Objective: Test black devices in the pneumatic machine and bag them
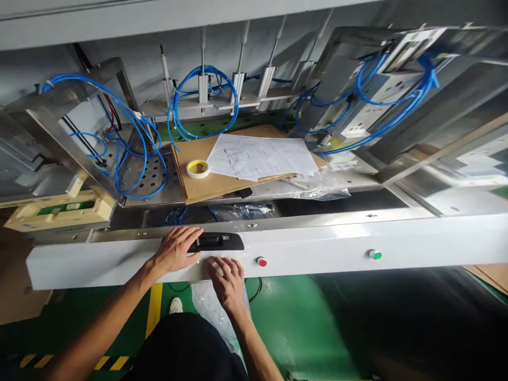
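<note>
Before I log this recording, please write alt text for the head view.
A person's left hand covers one end of a black part on a white ledge; the curled right hand is by its front edge. Behind them, a tape roll and printed paper lie on cardboard among blue tubes.

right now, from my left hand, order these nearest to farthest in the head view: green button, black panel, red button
From the left hand:
1. Black panel: right at the hand, its left end covered.
2. Red button: to the right, on the white front.
3. Green button: farther right, same front.
</note>
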Motion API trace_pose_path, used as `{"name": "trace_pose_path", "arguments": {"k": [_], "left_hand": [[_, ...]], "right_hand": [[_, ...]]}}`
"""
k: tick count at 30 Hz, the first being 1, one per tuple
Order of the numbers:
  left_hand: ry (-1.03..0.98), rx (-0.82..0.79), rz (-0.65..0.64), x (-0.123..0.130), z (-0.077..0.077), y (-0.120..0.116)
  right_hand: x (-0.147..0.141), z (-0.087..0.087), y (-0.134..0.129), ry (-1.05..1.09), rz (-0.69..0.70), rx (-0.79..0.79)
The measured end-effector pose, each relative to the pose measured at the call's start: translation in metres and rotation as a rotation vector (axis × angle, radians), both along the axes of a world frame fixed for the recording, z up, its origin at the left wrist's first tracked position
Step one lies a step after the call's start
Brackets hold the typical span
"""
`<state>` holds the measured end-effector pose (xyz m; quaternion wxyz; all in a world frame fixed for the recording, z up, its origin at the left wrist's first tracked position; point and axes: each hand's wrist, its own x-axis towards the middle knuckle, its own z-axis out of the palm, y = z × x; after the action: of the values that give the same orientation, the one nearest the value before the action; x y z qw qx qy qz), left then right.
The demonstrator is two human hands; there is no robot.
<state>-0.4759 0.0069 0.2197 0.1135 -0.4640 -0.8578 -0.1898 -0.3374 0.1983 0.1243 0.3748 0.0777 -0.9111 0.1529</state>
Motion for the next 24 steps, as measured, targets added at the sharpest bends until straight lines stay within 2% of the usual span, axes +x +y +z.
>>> {"name": "trace_pose_path", "arguments": {"k": [4,6,9,11,13,17,21,24], "left_hand": [[0.309,0.193,0.018,0.032,-0.02,-0.033],[0.414,0.209,0.065,0.05,-0.036,-0.05],[0.418,0.16,0.206,0.063,-0.055,-0.066],[0.403,0.178,0.256,0.062,-0.06,-0.07],[0.385,0.207,0.263,0.058,-0.06,-0.071],[0.316,0.262,0.253,0.053,-0.049,-0.072],[0.231,0.3,0.241,0.05,-0.038,-0.072],[0.185,0.333,0.251,0.046,-0.032,-0.067]], "right_hand": [[-0.005,0.01,-0.004,0.007,-0.021,-0.037],[-0.009,0.019,-0.005,0.015,-0.041,-0.047],[-0.013,0.033,-0.007,0.011,-0.036,-0.046],[-0.014,0.041,-0.007,-0.01,-0.029,-0.035],[-0.013,0.046,-0.006,-0.039,-0.02,-0.015],[-0.007,0.055,0.0,-0.058,0.006,0.051],[-0.001,0.065,0.011,0.018,-0.074,0.139],[-0.004,0.075,0.019,0.038,-0.139,0.141]]}}
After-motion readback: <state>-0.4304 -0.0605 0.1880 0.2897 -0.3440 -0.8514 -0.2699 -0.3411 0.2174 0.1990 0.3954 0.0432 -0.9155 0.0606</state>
